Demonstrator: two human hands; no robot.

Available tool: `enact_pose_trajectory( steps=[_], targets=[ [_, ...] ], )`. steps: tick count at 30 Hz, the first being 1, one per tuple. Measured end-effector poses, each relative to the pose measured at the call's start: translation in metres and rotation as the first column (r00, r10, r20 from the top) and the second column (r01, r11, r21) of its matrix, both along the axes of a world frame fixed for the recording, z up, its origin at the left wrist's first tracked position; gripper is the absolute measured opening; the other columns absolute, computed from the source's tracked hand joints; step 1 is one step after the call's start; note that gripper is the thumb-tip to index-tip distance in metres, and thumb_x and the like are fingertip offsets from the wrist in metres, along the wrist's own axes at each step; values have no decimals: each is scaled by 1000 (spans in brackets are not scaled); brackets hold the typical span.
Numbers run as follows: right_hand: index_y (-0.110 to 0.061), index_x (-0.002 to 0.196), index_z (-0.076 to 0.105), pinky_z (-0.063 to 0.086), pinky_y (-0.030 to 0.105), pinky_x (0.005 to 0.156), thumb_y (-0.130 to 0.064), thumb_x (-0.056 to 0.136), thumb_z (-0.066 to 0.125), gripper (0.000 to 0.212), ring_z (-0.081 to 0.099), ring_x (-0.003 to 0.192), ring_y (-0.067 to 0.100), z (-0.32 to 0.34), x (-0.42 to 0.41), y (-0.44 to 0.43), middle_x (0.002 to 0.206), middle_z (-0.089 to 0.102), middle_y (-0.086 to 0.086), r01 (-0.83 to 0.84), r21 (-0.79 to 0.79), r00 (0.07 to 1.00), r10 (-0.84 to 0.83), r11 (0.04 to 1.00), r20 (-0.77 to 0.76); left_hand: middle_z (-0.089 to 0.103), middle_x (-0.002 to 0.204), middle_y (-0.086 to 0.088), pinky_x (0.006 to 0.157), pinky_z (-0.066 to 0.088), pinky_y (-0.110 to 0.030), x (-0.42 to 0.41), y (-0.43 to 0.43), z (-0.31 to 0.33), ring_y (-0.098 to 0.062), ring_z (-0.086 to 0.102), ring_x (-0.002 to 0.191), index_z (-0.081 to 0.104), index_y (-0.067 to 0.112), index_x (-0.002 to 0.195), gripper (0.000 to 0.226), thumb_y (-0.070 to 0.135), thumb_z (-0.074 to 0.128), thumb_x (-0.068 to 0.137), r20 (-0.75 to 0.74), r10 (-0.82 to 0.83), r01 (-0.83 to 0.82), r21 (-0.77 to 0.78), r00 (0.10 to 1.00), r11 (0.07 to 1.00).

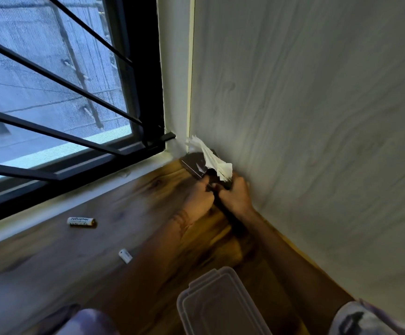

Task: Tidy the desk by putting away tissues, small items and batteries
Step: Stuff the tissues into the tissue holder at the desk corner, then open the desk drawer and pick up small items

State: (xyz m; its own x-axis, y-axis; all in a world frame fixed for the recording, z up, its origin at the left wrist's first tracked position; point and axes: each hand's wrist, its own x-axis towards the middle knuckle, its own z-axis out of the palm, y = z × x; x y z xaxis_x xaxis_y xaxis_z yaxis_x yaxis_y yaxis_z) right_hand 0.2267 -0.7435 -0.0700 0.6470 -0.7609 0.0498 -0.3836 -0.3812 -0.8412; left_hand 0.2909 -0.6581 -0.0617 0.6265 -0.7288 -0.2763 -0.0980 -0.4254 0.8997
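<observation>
Clear lid (217, 301) near; white crumpled tissue (214, 159) cornered

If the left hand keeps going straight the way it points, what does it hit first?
Probably the dark tissue holder in the desk corner, which the left hand already seems to touch; past it, the white tissues and wall.

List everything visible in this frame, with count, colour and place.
Batteries: 2, white; one near the window, one beside the left forearm.
Tissues: a bunch, white, in the far corner, sticking out of the holder.
Holder: 1, dark, in the corner.
Container: 1, clear plastic, lidded, near edge.
Desk: 1, brown wood.
Window: 1, black frame, left.
Wall: pale woodgrain, right.
Left hand, right hand: at the holder; grip unclear.
</observation>
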Motion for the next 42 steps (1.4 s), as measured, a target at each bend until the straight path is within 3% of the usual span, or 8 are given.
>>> enact_pose_trajectory(
  steps=[2, 8, 11, 21, 27, 32, 34, 42],
  targets=[
    [-9, 126, 54, 46, 22, 82, -13, 80, 69, 49, 60, 108, 23, -2, 1, -1, 117, 64, 10, 6, 0, 1000, -6, 1000, -6, 48, 136, -9, 60, 42, -5, 0, -1, 0, -11, 51, 98, 31, 22, 144, 56, 2, 40, 92, -2, -4, 4, 2, 1000, 1000],
    [-9, 128, 54, 46, 21, 83, -12, 77, 72, 54, 59, 111, 24, 1, -4, 0, 120, 64, 10, 2, 11, 999, -1, 1000, -42, 51, 133, -10, 75, 44, -18, -7, 3, 4, -19, 55, 108, 37, 20, 141, 51, 2, 40, 92, 28, -12, 11, 31, 1000, 999],
    [-10, 130, 50, 46, 24, 89, -22, 70, 80, 67, 56, 116, 23, 9, -13, 6, 125, 61, 8, -23, 34, 999, 24, 999, -30, 49, 135, -9, 67, 41, -2, -18, 15, 17, -7, 54, 91, 37, 16, 140, 45, 8, 39, 96, 62, 6, -8, 24, 998, 1000],
    [-8, 125, 51, 42, 13, 85, -25, 67, 81, 68, 50, 109, 9, 68, -82, 66, 126, 58, 6, -42, -133, 977, 68, 990, 202, 48, 138, -16, 105, 34, -28, -76, 99, 68, -27, 45, 127, 43, 2, 135, 41, -2, 39, 94, 186, 125, -108, -97, 975, 989],
    [-11, 114, 57, 49, 27, 91, -27, 68, 80, 54, 56, 101, 12, 92, -138, 136, 114, 63, 6, -57, -92, 935, 86, 994, 344, 59, 121, -17, 68, 42, 1, -155, 175, 98, -14, 53, 91, 50, 1, 128, 42, -11, 35, 90, 268, 291, -233, -229, 919, 945],
    [-13, 112, 59, 46, 22, 91, -28, 74, 76, 45, 54, 105, 9, 101, -203, 199, 109, 60, -5, -163, -96, 905, 188, 982, 381, 62, 119, -15, 61, 44, -6, -224, 246, 96, -16, 57, 84, 56, 9, 123, 39, -5, 38, 91, 241, 402, -339, -262, 884, 903],
    [-9, 110, 60, 45, 19, 87, -27, 76, 75, 41, 56, 101, 9, 98, -232, 226, 104, 60, -5, -191, -117, 896, 221, 975, 386, 60, 122, -9, 79, 39, -9, -253, 272, 87, -15, 55, 103, 57, 10, 124, 37, -2, 41, 92, 220, 458, -395, -276, 861, 876],
    [-10, 90, 63, 47, 11, 62, -13, 79, 71, 14, 60, 64, -6, 41, -341, 323, 76, 62, -7, -240, 323, 907, 93, 915, 411, 63, 95, 8, 69, 44, -3, -379, 366, 21, -13, 57, 93, 64, 16, 99, 32, -10, 47, 88, -40, 557, -543, -290, 830, 788]
  ],
)
